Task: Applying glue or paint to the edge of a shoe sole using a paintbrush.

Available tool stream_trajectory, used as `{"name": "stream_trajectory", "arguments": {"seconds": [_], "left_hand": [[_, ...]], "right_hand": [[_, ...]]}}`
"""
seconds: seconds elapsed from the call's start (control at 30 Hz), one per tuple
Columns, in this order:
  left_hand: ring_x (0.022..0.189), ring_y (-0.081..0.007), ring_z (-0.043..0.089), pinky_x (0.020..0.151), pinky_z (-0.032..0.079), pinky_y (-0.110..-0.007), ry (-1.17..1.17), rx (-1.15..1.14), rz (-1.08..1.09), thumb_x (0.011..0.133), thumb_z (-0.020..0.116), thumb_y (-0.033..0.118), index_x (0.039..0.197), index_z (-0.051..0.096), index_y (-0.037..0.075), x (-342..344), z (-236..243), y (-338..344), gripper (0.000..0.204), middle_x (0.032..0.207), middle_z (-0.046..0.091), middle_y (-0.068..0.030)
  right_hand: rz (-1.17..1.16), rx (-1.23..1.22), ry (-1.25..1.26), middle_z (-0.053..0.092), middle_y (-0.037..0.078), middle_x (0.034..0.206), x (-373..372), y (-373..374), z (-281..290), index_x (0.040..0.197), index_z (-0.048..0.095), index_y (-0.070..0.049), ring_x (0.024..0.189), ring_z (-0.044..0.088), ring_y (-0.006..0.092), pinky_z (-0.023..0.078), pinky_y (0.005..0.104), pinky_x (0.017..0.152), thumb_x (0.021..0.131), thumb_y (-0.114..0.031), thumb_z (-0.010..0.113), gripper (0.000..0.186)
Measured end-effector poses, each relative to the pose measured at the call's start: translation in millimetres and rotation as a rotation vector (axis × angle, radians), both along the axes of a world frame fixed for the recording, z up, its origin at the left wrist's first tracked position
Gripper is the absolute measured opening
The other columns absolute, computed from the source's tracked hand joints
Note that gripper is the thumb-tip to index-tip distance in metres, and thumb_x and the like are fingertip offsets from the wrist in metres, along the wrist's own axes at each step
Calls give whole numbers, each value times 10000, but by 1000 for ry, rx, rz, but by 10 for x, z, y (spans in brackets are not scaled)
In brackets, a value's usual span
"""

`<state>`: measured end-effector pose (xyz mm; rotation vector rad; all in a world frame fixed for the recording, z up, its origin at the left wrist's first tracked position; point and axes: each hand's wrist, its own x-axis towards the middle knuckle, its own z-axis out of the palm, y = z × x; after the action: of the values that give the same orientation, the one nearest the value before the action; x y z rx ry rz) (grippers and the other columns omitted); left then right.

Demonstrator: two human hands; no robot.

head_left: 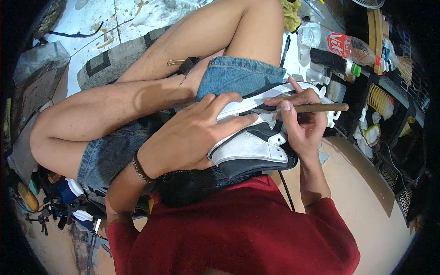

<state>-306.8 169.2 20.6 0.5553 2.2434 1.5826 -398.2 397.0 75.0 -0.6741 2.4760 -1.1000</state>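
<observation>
A black and white shoe [250, 153] lies on its side in my lap, its white sole edge [245, 106] toward my legs. My left hand [192, 126] grips the shoe, fingers spread over its upper and sole edge. In my right hand [305, 121] is a thin tool with a brown wooden handle [323, 108], pinched between thumb and fingers. The handle points right, and the working end reaches the seam between upper and sole. That tip is partly hidden by my fingers, so its kind is unclear.
A clear plastic bottle with a red label [339, 43] lies at the upper right, beside a dark bottle with a green cap [355, 69]. A black shelf [389, 91] stands along the right. A black binder clip [189, 64] rests by my leg. Tools and clutter [68, 201] lie at left.
</observation>
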Motion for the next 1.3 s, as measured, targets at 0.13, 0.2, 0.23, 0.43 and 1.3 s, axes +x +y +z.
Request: {"name": "stream_trajectory", "arguments": {"seconds": [0.13,0.2,0.23,0.43,1.3], "left_hand": [[1199,-341,533,1005,473,-412,25,5,-3,409,823,-23,1396,532,206,-11,-15,3,1054,1396,452,-117],[1194,-340,533,1004,473,-416,25,-4,3,411,827,-21,1396,530,202,2,-18,7,1053,1397,452,-115],[1194,-340,533,1004,473,-416,25,-3,3,411,827,-21,1396,530,202,0,-16,9,1053,1397,452,-115],[1189,-338,535,1002,474,-418,40,30,24,442,822,-28,1384,539,186,13,-28,12,1007,1400,454,-117],[1215,-338,523,1025,458,-414,7,26,-17,518,805,23,1354,579,204,-34,-13,-10,885,1430,474,-105]], "right_hand": [[77,91,43,693,115,757,1,-28,25,851,561,9,812,700,175,340,551,1126,929,-14,573,82],[141,136,74,700,121,759,8,-32,28,860,575,10,822,702,186,356,560,1112,910,-14,586,56],[141,136,74,700,121,759,20,-13,15,860,575,10,822,702,186,356,560,1112,910,-14,586,56],[-18,1,51,727,84,817,57,-14,25,842,653,-21,799,695,196,395,525,1073,856,-68,691,61],[61,27,38,564,93,777,-76,14,62,786,595,12,813,562,227,473,376,811,807,-16,714,124]]}}
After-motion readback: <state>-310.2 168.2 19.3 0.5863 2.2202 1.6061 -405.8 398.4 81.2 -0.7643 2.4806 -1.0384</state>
